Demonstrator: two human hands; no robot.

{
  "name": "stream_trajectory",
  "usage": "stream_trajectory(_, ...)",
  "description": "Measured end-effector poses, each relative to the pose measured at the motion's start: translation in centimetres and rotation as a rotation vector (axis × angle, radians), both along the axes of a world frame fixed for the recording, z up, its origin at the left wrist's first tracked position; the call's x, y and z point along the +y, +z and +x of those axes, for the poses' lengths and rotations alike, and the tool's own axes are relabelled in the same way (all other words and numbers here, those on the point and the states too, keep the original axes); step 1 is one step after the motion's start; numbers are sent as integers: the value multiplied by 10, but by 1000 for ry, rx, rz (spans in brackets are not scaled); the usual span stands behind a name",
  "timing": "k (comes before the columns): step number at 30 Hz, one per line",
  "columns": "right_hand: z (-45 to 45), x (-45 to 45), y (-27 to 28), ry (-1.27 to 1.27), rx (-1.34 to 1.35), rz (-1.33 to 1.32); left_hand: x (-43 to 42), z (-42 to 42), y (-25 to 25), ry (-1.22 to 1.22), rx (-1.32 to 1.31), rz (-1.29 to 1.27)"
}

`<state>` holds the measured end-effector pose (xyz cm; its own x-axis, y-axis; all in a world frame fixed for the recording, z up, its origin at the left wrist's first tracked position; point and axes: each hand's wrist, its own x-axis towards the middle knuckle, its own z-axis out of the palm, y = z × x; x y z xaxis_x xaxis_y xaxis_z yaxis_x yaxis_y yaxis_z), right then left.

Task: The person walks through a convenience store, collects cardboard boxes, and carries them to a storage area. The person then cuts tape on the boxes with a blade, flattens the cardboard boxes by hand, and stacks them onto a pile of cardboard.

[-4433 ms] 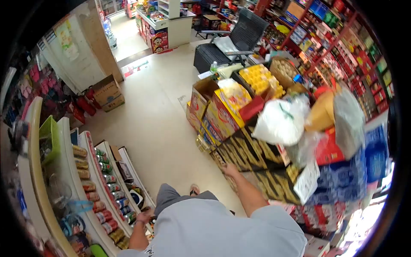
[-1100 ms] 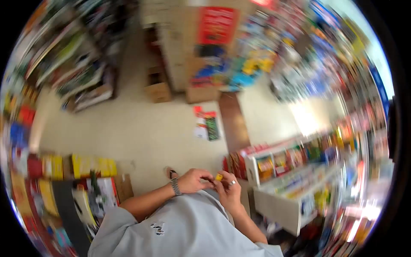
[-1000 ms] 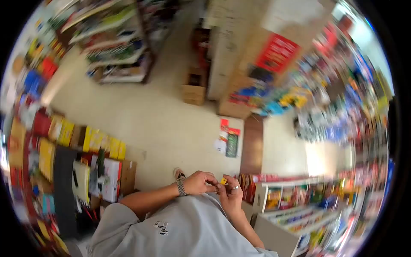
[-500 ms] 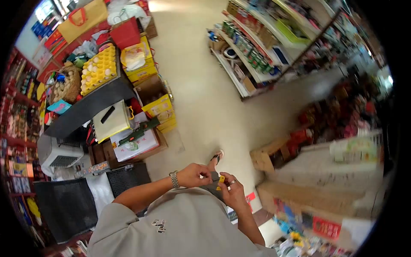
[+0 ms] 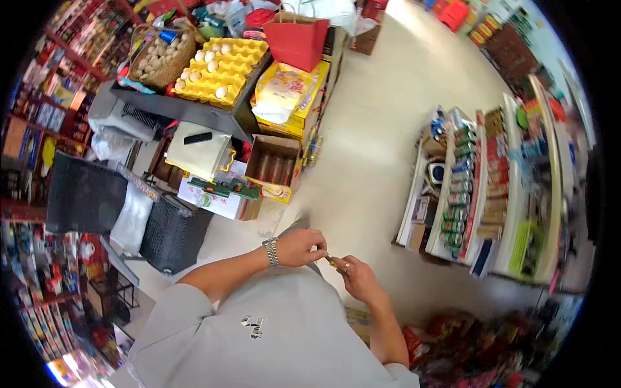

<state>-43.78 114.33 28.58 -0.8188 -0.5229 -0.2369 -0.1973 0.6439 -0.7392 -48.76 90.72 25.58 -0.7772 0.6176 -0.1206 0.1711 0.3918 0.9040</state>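
Head view is turning: egg tray (image 5: pixel 217 71) reaching eleven o'clock, right hand (image 5: pixel 359 280) pinching yellow piece (image 5: pixel 333 263), grasp unclear in left hand (image 5: pixel 299 248).

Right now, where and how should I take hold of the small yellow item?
Pinch the small yellow item by its end facing the left grip, coming from that side. The right grip holds its other end, and its slim body slants toward the left grip, so a narrow pinch should suit. Whether the left grip already touches it is too small to tell.
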Motion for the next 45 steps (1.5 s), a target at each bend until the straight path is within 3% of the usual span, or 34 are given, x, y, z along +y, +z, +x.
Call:
stream_trajectory(2, -55, 16, -14, 119, 5, 72, 13, -38, -13, 45, 84, 14)
stream_trajectory(5, -150, 41, -21, 125, 42, 76, 39, -125, -29, 92, -89, 47)
stream_trajectory(7, -207, 54, -19, -93, 147, 0, 60, -193, -28, 237, 21, 151)
stream_trajectory(9, -257, 66, 1, -259, 136, -48, 85, -260, 2, 306, -205, 154)
stream_trajectory(13, -375, 104, 9, -621, 165, -197, 127, -388, 7, 210, -221, 188)
stream_trajectory(15, -431, 124, 10, -655, 226, -249, 150, -446, 17, 223, -100, 183)
stream_trajectory(18, -514, 156, 1, -615, 360, -325, 185, -530, 14, 212, 8, 228)
stream_trajectory(21, -599, 194, 5, -612, 159, -324, 222, -615, 13, 204, 148, 245)
stream_trajectory(26, -764, 265, 7, -361, 497, -296, 282, -759, 33, 192, 327, 182)
stream_trajectory(33, -964, 340, 30, -163, 514, -261, 359, -933, 61, 288, 455, 155)
stream_trajectory(35, -1011, 361, 19, -215, 424, -265, 381, -987, 53, 284, 466, 169)
stream_trajectory(40, -1132, 422, 0, -310, 489, -248, 449, -1136, 28, 184, 407, 238)
stream_trajectory(45, -1235, 501, 5, -579, 512, -212, 548, -1291, 19, -80, 231, 283)
